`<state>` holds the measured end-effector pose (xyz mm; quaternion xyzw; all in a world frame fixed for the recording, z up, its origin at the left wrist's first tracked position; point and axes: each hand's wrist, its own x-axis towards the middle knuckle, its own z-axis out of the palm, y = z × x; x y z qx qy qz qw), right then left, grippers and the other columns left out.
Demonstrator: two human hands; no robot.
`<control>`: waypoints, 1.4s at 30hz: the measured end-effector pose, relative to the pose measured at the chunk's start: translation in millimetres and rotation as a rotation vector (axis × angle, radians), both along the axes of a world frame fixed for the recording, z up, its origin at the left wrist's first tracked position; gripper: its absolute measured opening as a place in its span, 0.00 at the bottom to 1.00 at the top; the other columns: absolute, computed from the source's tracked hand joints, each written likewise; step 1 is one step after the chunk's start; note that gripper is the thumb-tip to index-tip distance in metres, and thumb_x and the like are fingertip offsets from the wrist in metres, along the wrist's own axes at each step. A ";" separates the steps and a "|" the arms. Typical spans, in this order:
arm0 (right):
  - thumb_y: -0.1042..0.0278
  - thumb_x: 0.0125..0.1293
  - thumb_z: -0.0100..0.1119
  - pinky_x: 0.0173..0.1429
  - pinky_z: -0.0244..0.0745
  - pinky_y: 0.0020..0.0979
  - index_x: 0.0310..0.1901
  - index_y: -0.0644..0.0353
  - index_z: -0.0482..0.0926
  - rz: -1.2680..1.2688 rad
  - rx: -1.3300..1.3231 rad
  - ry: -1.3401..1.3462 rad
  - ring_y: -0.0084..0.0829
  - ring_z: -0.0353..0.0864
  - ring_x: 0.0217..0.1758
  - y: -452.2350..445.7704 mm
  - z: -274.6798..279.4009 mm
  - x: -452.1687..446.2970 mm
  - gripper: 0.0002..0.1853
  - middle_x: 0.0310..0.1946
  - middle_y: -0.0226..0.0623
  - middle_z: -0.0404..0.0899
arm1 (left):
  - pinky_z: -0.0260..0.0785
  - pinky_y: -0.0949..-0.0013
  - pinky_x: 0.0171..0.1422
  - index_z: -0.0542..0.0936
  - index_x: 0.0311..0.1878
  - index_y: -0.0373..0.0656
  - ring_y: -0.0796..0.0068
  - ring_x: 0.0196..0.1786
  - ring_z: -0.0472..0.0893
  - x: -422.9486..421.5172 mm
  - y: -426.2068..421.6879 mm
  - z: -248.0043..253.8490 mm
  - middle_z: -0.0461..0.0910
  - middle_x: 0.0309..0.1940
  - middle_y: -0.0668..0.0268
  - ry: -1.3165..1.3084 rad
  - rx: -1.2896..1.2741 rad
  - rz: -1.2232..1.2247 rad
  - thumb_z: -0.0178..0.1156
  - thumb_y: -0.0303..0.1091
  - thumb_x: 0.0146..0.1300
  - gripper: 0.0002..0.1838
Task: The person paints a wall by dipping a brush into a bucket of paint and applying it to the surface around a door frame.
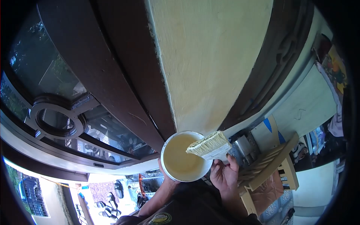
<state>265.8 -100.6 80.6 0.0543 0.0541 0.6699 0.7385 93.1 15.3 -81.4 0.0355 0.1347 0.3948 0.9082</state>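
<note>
Below a pale yellow wall (210, 63), the left hand (170, 180) supports a white bucket (162, 157) of creamy liquid (180, 155), its fingers wrapped against the side and partly hidden. The right hand (226, 177) grips a wide brush (210, 145) in its fingers, the pale bristles reaching over the bucket's right rim.

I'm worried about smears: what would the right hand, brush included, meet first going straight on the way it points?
The right hand would likely bring its brush to the cream wall first, though depth is unclear.
</note>
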 end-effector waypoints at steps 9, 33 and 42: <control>0.71 0.74 0.59 0.55 0.88 0.40 0.54 0.59 0.75 -1.135 0.109 -0.756 0.49 0.86 0.57 64.9 105.6 27.5 0.10 0.59 0.55 0.79 | 0.62 0.33 0.76 0.63 0.78 0.53 0.46 0.75 0.68 14.0 -1.6 79.8 0.66 0.76 0.57 -0.389 -0.032 -0.225 0.43 0.74 0.65 0.47; 0.78 0.59 0.73 0.50 0.88 0.38 0.40 0.60 0.83 -2.010 0.171 -1.908 0.45 0.89 0.47 104.8 149.2 48.7 0.09 0.46 0.45 0.84 | 0.69 0.43 0.72 0.69 0.73 0.50 0.53 0.71 0.73 18.4 -2.2 65.9 0.72 0.70 0.58 -0.336 -0.038 -0.235 0.50 0.66 0.69 0.38; 0.83 0.55 0.72 0.51 0.89 0.38 0.39 0.55 0.85 -1.959 0.232 -1.886 0.48 0.89 0.49 70.3 138.4 41.9 0.12 0.47 0.44 0.82 | 0.72 0.47 0.70 0.71 0.71 0.49 0.55 0.69 0.75 -13.7 7.5 41.1 0.74 0.68 0.58 -0.318 -0.100 -0.052 0.52 0.63 0.69 0.36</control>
